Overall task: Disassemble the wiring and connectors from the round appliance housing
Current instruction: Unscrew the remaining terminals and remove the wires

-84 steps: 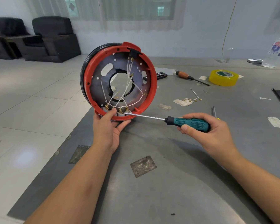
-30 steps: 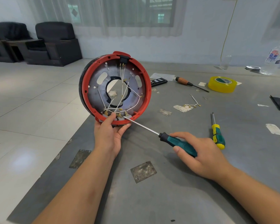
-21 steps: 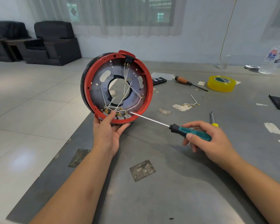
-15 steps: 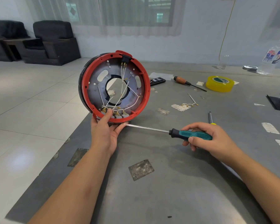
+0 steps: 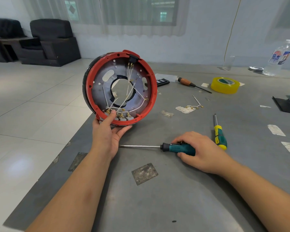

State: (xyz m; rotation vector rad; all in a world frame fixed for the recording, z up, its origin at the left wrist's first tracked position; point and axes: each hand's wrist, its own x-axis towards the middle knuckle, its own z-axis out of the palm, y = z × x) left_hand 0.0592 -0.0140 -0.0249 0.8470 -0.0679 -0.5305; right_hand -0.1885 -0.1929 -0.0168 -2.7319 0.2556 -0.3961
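Note:
The round housing (image 5: 153,91), red-rimmed with a grey metal plate inside, stands on edge above the table's left side. My left hand (image 5: 110,131) grips its bottom rim, thumb inside by the grey connector blocks (image 5: 124,117). White wires (image 5: 129,96) with brass terminals run from the black socket (image 5: 133,58) at the top down to those blocks. My right hand (image 5: 197,148) holds the teal-handled screwdriver (image 5: 177,147) low at the table surface, its shaft pointing left towards my left wrist.
A yellow-and-green screwdriver (image 5: 219,134) lies just right of my right hand. Farther back on the grey table (image 5: 174,190) are loose removed wires (image 5: 193,106), a wooden-handled screwdriver (image 5: 189,84), a yellow tape roll (image 5: 224,85), a black remote (image 5: 162,80) and a plastic bottle (image 5: 278,59).
My right hand drew the teal screwdriver away from the housing's connector blocks and lowered it to the table. The housing, still in my left hand, tilted slightly.

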